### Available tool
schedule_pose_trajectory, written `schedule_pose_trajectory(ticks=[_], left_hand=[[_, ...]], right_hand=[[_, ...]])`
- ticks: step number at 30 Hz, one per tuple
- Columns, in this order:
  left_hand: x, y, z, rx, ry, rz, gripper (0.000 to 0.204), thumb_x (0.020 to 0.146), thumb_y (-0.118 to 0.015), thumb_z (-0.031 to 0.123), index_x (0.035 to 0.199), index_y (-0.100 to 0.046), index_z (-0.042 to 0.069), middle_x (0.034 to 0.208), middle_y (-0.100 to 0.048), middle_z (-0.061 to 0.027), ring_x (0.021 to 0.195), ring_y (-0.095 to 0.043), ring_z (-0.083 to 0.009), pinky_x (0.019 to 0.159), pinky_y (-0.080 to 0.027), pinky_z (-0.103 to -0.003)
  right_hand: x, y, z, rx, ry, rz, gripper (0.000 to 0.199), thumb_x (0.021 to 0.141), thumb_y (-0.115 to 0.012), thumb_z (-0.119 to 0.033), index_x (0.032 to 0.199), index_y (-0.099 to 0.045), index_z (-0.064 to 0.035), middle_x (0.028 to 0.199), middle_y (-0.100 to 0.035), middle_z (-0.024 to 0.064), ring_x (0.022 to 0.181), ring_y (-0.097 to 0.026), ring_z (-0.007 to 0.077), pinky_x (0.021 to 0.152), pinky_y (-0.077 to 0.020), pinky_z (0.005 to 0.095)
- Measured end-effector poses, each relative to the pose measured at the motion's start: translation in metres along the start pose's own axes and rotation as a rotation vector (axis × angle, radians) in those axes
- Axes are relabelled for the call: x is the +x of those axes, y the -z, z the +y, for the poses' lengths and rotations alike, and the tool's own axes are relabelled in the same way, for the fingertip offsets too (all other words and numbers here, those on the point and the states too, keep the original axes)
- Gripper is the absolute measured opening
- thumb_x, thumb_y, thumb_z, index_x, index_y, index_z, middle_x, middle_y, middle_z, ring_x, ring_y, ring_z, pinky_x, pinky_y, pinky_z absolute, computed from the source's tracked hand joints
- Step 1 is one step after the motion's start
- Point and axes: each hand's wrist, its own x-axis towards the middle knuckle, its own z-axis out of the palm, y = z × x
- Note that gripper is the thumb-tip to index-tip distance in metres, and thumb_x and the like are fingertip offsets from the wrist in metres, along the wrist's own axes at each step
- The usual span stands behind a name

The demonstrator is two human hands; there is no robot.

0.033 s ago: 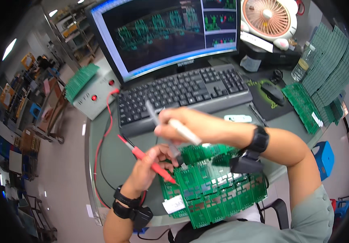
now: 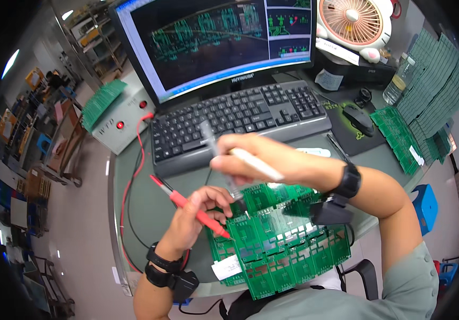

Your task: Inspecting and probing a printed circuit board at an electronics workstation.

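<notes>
My left hand is closed around a red test probe, its fingertips beside the board's upper left corner. The probe's metal tip points at the left edge of a green circuit board panel; whether they touch I cannot tell. Above the panel, my right hand is closed on a motion-blurred, greyish see-through rod with a dark lower end near that corner. A white pen-like stick also lies across this hand. Another green panel shows behind the first, and a white paper label lies at its left.
A keyboard and monitor stand beyond the boards. At left is a grey box with red knobs; a red cable runs nearby. To the right are a mouse, stacked green panels, a bottle and a fan.
My right hand has shifted slightly right with the rod and white stick. The whole view has moved a little. My left hand still holds the red probe at the board's left edge.
</notes>
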Motion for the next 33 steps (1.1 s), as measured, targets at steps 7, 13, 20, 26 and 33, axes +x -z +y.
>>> schedule_pose_trajectory(ticks=[7,13,20,26,33], left_hand=[[0.007,0.001,0.001,0.078,-0.066,-0.024,0.068,0.1,-0.019,0.065,0.087,-0.049,0.006,0.09,-0.05,-0.0075,0.072,-0.06,-0.0187,0.065,-0.052,-0.032],[0.005,0.003,0.002,0.089,-0.057,-0.032,0.072,0.095,-0.024,0.07,0.084,-0.05,0.005,0.09,-0.05,-0.0077,0.068,-0.06,-0.0192,0.061,-0.054,-0.032],[0.006,0.011,0.004,-0.003,-0.005,-0.021,0.051,0.095,-0.051,0.055,0.084,-0.054,0.005,0.09,-0.052,-0.0076,0.08,-0.058,-0.0165,0.067,-0.054,-0.032],[0.002,0.015,0.014,0.045,0.097,-0.078,0.022,0.084,-0.076,0.013,0.085,-0.055,0.006,0.093,-0.054,-0.0061,0.083,-0.054,-0.0142,0.075,-0.049,-0.03],[0.002,0.013,0.017,0.055,0.085,-0.089,0.026,0.082,-0.076,0.005,0.089,-0.051,0.008,0.09,-0.052,-0.0041,0.084,-0.052,-0.0139,0.074,-0.046,-0.03]], right_hand=[[-0.065,0.018,0.018,0.17,-0.09,0.05,0.02,0.095,-0.068,-0.019,0.097,-0.056,-0.0027,0.083,-0.065,0.005,0.076,-0.065,0.0119,0.068,-0.0531,0.0253],[-0.066,0.011,0.04,0.251,0.002,-0.028,0.023,0.095,-0.067,-0.021,0.104,-0.054,-0.0038,0.092,-0.062,0.0039,0.083,-0.065,0.0106,0.074,-0.0525,0.0249],[-0.068,0.011,0.042,0.135,0.034,-0.067,0.023,0.098,-0.063,-0.019,0.108,-0.052,-0.002,0.095,-0.061,0.0057,0.088,-0.064,0.0119,0.077,-0.0522,0.0269],[-0.069,0.009,0.04,0.096,0.024,-0.047,0.024,0.098,-0.061,-0.022,0.107,-0.052,-0.0015,0.096,-0.06,0.0063,0.088,-0.065,0.013,0.077,-0.0516,0.0281],[-0.069,0.007,0.036,0.091,-0.003,-0.045,0.025,0.099,-0.06,-0.023,0.106,-0.053,-0.0007,0.1,-0.054,0.0062,0.089,-0.063,0.0134,0.078,-0.0513,0.0286]])
